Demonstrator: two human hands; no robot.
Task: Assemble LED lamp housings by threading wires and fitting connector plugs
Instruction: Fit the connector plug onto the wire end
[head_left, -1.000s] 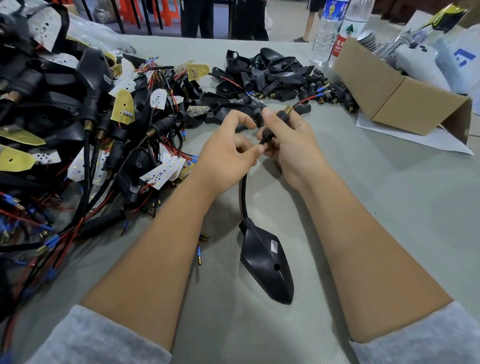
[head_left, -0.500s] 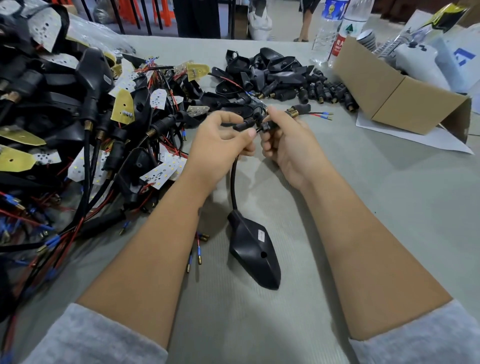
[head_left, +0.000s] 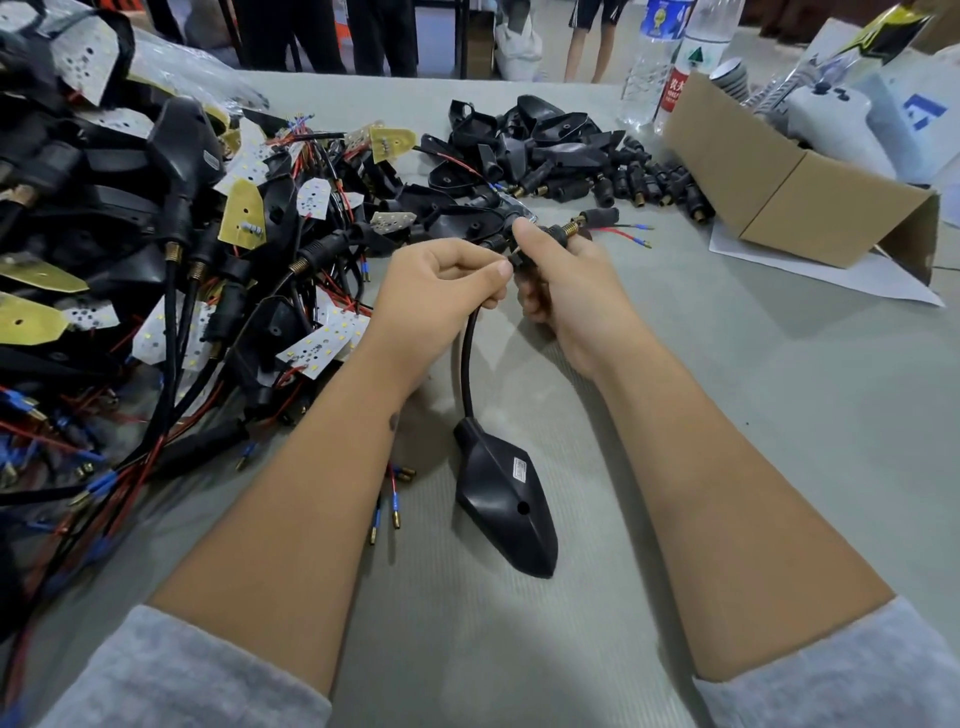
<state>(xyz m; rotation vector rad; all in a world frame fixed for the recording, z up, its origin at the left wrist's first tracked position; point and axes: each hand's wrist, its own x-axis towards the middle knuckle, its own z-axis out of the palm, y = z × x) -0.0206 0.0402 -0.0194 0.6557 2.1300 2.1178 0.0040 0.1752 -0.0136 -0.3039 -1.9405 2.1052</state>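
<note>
A black LED lamp housing (head_left: 504, 506) lies on the grey table between my forearms. Its black cable (head_left: 470, 353) curves up into my hands. My left hand (head_left: 441, 291) grips the cable's upper end with curled fingers. My right hand (head_left: 563, 278) pinches a black connector plug (head_left: 558, 233) with a brass threaded spring end. Red and black wires (head_left: 626, 234) with blue-sleeved tips stick out of the plug to the right.
A big heap of wired housings and LED boards (head_left: 171, 249) fills the left. Empty black shells and plugs (head_left: 561, 156) lie at the back centre. An open cardboard box (head_left: 789, 202) and water bottles (head_left: 670, 57) stand at the back right. Loose wire ends (head_left: 389, 499) lie under my left forearm.
The plug went from upright to pointing right, with its wires now sticking out. Both hands rose slightly and the housing slid a little left on the table.
</note>
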